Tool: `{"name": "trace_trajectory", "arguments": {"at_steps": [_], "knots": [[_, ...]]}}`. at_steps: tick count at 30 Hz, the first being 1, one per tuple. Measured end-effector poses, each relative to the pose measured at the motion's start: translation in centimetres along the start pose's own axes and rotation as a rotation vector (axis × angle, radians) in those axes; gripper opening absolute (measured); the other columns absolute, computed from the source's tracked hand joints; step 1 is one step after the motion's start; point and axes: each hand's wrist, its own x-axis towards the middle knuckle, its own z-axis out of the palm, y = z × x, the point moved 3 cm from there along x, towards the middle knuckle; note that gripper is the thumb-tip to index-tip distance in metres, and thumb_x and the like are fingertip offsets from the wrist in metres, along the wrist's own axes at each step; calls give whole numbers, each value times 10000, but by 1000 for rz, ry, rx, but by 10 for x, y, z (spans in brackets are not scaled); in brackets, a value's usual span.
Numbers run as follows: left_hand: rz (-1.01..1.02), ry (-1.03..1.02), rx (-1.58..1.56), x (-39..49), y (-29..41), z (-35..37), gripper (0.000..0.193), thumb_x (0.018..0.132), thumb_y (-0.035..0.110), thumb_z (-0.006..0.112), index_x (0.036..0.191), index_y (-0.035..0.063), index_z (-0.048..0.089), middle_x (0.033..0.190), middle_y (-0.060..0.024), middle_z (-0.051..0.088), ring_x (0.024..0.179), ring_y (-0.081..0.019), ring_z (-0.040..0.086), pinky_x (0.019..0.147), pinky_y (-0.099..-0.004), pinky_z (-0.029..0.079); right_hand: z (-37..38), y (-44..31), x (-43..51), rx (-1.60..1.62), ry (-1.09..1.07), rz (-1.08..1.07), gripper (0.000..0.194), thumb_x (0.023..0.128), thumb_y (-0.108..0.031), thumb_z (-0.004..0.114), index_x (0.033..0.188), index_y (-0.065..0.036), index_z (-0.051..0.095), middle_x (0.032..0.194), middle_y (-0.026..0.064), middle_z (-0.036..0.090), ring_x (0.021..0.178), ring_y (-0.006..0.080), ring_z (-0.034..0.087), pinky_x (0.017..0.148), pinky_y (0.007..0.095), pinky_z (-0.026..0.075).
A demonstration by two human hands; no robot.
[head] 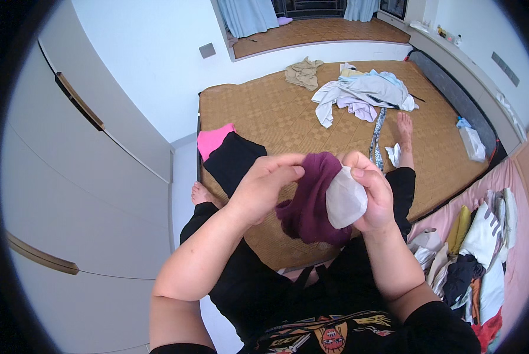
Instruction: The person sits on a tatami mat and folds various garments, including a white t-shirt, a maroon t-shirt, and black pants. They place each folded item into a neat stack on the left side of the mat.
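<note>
A maroon cloth garment (311,199) hangs bunched between my two hands, above the woven mat (251,106) on the bed. My left hand (269,181) pinches its upper left side between thumb and fingers. With my right hand (370,190) I grip its upper right side, together with a white pad-like piece (347,198) that lies against the maroon cloth. Whether that piece is attached to the garment, I cannot tell. Beyond my left hand, a folded black cloth (235,161) partly covers a folded pink one (216,137).
A heap of light garments (366,90) and a tan cloth (304,73) lie farther back on the mat. A patterned strip (377,137) runs towards me. Many clothes (461,265) are piled on pink bedding at the right. A grey wardrobe (92,186) stands at the left.
</note>
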Motion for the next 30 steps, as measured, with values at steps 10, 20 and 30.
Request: {"name": "trace_trajectory", "arguments": {"at_steps": [10,20,30], "knots": [[-25,41,174,-1,-10,3,127,831,-52,628,933,12,588,871,-29,647,786,-78,605,699,-216,487,4,10,-6,-401,121,-37,70,923,-17,548,888,-50,498,831,-11,542,736,65,506,665,193,415],[82,180,167,2,-7,-5,116,846,-54,597,881,34,531,797,-3,605,721,-55,565,655,-212,472,15,-3,-11,-659,177,-189,228,823,-27,688,969,-17,513,907,96,640,852,144,614,782,285,503],[58,155,-54,-3,-11,5,87,880,-16,550,922,38,497,816,-11,575,730,-65,546,659,-219,462,30,-1,-18,-1271,160,-521,184,867,-1,589,1047,26,617,835,95,653,734,165,627,696,233,478]]}}
